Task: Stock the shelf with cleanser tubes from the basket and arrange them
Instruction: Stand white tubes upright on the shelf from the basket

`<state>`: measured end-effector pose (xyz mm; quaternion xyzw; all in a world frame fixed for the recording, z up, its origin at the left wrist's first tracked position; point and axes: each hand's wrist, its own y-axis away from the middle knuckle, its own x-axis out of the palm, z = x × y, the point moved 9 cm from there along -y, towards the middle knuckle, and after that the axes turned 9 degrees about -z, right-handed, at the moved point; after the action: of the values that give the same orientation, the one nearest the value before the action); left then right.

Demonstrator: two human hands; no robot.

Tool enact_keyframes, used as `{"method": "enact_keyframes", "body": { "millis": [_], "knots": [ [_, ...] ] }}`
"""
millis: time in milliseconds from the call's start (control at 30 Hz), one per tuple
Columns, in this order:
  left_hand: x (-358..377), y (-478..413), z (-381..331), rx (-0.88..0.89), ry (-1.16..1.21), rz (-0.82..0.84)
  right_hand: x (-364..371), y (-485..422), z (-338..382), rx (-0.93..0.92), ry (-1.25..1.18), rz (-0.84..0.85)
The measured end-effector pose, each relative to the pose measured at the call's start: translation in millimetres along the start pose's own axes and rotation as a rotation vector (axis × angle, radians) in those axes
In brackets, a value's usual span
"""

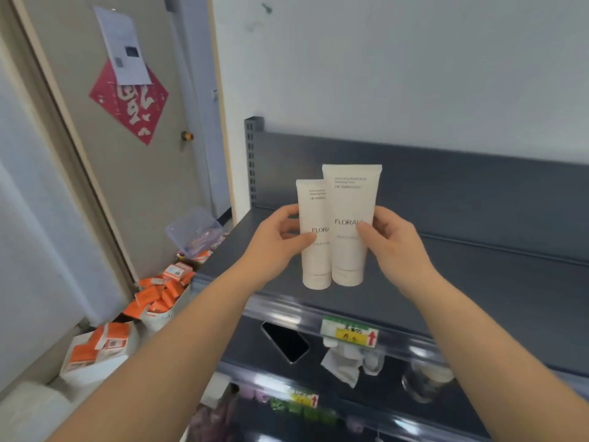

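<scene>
Two white cleanser tubes stand cap-down, side by side, over the dark grey top shelf [478, 282]. My left hand [274, 244] grips the smaller tube [314, 250] with thumb in front and fingers behind. My right hand [395, 247] grips the larger tube [349, 250] the same way. The larger tube overlaps the right edge of the smaller one. Whether the caps touch the shelf I cannot tell. No basket of tubes is in view.
The shelf's back panel [478, 186] rises behind the tubes. A price tag [349, 333] hangs on the shelf's front rail. Below it lie a black phone [285, 341], crumpled paper [347, 365] and a glass jar [424, 382]. Orange boxes [159, 291] fill bins on the floor at left.
</scene>
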<state>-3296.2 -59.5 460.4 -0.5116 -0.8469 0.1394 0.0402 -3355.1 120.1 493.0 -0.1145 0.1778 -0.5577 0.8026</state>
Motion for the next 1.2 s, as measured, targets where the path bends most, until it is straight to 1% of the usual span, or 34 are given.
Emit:
{"method": "enact_keyframes", "body": {
  "millis": [100,200,300,433,567,733,867,1067,1200],
  "knots": [
    [27,-11,20,-0.018,-0.06,0.009,-15,-8,-36,0.027,0.042,0.004],
    [31,-21,47,-0.058,-0.057,-0.067,-16,-8,-79,0.094,0.05,0.014],
    [26,-36,60,-0.067,-0.029,-0.116,-19,-14,-104,0.126,0.033,-0.046],
    [27,-67,64,0.007,-0.124,-0.058,-17,-38,-114,0.111,0.111,-0.081],
    [30,-107,74,-0.023,-0.168,0.019,-10,-72,-123,0.112,0.189,-0.114],
    [20,-150,87,-0.063,-0.163,-0.01,-2,-112,-138,0.167,0.295,-0.093],
    [18,-171,91,-0.081,-0.153,0.001,-1,-132,-145,0.176,0.328,-0.119],
    [20,-180,100,-0.118,-0.156,0.001,-1,-142,-152,0.249,0.273,-0.143],
    [12,-176,108,-0.179,-0.254,-0.02,-3,-135,-157,0.323,0.314,-0.135]
  ]
}}
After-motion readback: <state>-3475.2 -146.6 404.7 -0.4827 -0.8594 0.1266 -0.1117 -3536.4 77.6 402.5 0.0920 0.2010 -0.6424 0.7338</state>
